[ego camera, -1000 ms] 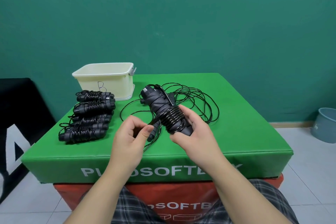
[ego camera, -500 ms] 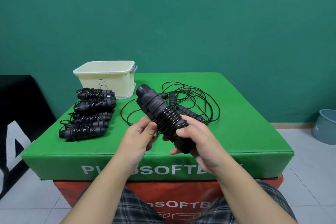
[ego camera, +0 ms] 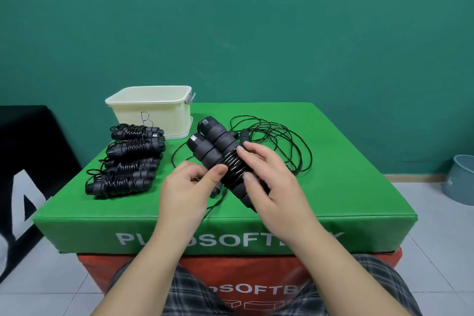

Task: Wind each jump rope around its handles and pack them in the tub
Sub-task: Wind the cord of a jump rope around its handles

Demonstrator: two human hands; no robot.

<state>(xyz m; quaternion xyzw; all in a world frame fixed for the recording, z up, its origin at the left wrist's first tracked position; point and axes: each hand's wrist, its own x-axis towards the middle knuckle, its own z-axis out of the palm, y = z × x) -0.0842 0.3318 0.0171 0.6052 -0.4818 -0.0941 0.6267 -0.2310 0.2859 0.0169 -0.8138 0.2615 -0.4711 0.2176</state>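
Black foam handles [ego camera: 218, 146] of one jump rope, paired w/ cord coiled round the middle, are held above the green pad [ego camera: 333, 187]. Right hand [ego camera: 272, 187] is wrapped round them, fingers curled over, thumb pressed on the coils. Left hand [ego camera: 187, 187] pinches the cord, thumb vs. forefinger. Four wound ropes [ego camera: 128, 161] are laid beside the cream tub [ego camera: 154, 113]; loose cord [ego camera: 279, 146] is spread behind.

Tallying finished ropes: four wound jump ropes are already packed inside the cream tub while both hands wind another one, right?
Not quite. The head view shows the four wound jump ropes lying on the green box beside the cream tub, not inside it. Both hands, left hand and right hand, do hold another rope's handles.
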